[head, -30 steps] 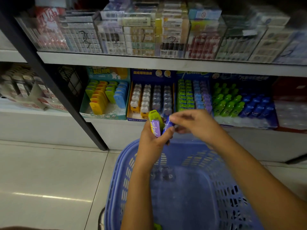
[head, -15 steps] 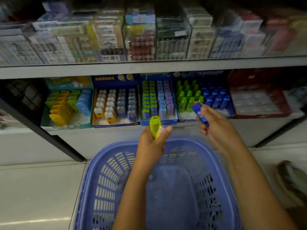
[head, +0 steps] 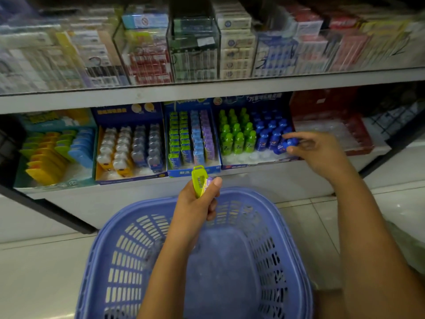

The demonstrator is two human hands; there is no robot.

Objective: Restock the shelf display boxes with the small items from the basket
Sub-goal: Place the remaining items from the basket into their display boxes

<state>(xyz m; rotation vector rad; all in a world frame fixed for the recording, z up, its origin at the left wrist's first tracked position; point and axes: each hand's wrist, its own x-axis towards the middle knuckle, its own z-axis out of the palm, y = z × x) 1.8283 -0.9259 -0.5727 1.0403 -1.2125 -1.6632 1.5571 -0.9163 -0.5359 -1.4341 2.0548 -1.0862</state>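
Observation:
My left hand (head: 197,203) grips a lime-green pack (head: 199,181) and a purple pack (head: 209,181) above the blue plastic basket (head: 115,254). My right hand (head: 315,153) reaches into the display box of green and blue bottles (head: 250,157) on the lower shelf. Its thumb and fingers pinch a small blue bottle (head: 283,145) at the front right of the blue rows. Left of that box stands a blue display box (head: 184,172) with rows of green, blue and purple packs.
Two more display boxes sit further left: one with white and grey items (head: 128,155), one with yellow and blue items (head: 53,155). A red box (head: 358,134) stands to the right. Clear cases of stacked packets (head: 193,44) fill the upper shelf (head: 207,88). Tiled floor (head: 41,272) surrounds the basket.
My right hand took the blue bottle from beside my left hand and carried it right and forward into the bottle box. The left hand kept its packs. The view shifted right.

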